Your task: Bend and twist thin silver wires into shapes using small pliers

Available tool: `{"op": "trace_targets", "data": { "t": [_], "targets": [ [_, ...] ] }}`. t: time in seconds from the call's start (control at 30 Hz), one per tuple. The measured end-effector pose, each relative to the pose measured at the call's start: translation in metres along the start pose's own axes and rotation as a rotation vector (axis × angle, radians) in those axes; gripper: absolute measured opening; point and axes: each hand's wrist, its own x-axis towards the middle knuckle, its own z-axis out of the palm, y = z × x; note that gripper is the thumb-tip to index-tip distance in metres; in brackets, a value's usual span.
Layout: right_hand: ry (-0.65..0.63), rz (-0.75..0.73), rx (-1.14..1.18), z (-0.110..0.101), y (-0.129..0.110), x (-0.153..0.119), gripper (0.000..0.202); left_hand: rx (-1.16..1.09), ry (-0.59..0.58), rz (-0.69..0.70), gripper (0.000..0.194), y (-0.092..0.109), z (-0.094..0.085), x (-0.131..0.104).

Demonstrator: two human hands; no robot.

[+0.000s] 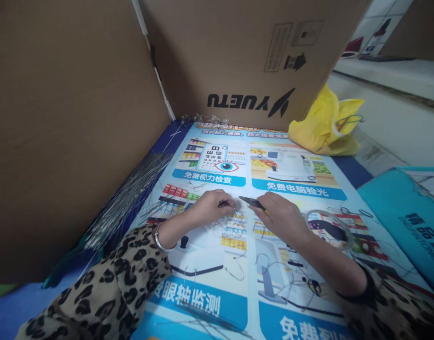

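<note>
My right hand [284, 218] is closed around dark-jawed pliers [251, 202], whose tips point left. My left hand [217, 208] is pinched just beside those tips, on what looks like a thin wire. The wire itself is fine and blurred, and I cannot make out its whole length. Several loose bent wires lie on the printed poster [250, 264] below and between my hands. Straight dark wires [209, 317] are on the poster near my body. Both forearms have leopard-print sleeves, and a bangle circles the left wrist.
Cardboard walls [78, 118] rise on the left and at the back. A bundle of straight wires [131, 200] lies along the left side. Small wire pieces [209, 121] sit at the back. On the right are a yellow bag [319, 127], a clear ring [349, 236] and a teal box [397, 208].
</note>
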Motion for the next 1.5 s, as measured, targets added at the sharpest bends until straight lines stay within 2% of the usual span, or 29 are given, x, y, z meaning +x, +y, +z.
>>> {"op": "trace_targets", "data": {
  "t": [0.3,0.53,0.93,1.5],
  "targets": [
    [-0.033,-0.098,-0.078,-0.005,-0.0006,0.0009,0.029,-0.005,0.017,-0.02,0.01,-0.0007,0.0009,-0.0015],
    [-0.023,-0.097,-0.107,-0.0064,-0.0014,0.0019,0.026,0.054,0.034,0.018,0.005,0.0032,0.0017,-0.0014],
    [0.039,-0.129,-0.152,-0.0016,-0.0035,0.0052,0.022,0.144,0.051,-0.028,0.003,0.0062,0.0028,-0.002],
    [0.052,-0.174,-0.236,-0.0034,-0.0059,0.0059,0.016,0.229,0.074,-0.061,0.009,0.0079,0.0048,-0.0026]
  ]
}}
